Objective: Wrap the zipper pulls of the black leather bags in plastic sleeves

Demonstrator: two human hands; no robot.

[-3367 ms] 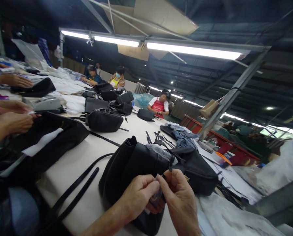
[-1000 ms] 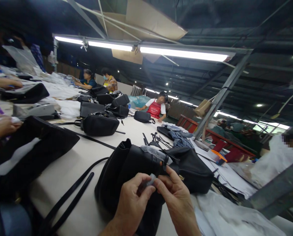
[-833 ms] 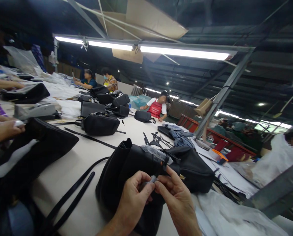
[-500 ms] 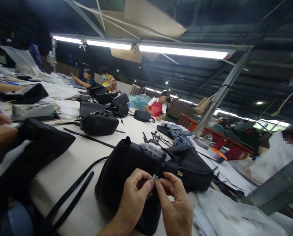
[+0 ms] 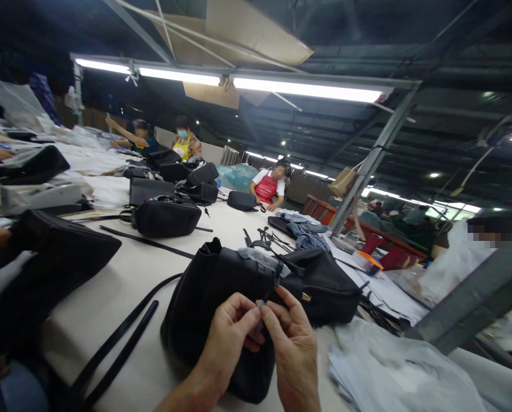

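Black leather bag [image 5: 204,312] sits lower centre on the white surface [image 5: 110,269], a loose black strap [image 5: 110,349] just beside it. Left hand [image 5: 232,337] and right hand [image 5: 292,343] are together above the bag, both pinching a small grey tab [image 5: 261,306] near a dark cord at its top; can't tell if the tab is attached. More black bags [image 5: 166,218] sit farther up the surface. Person in a red apron [image 5: 268,186] sits upper centre, below fluorescent tubes [image 5: 307,88]. Crumpled white sheets [image 5: 393,366] lie lower right.
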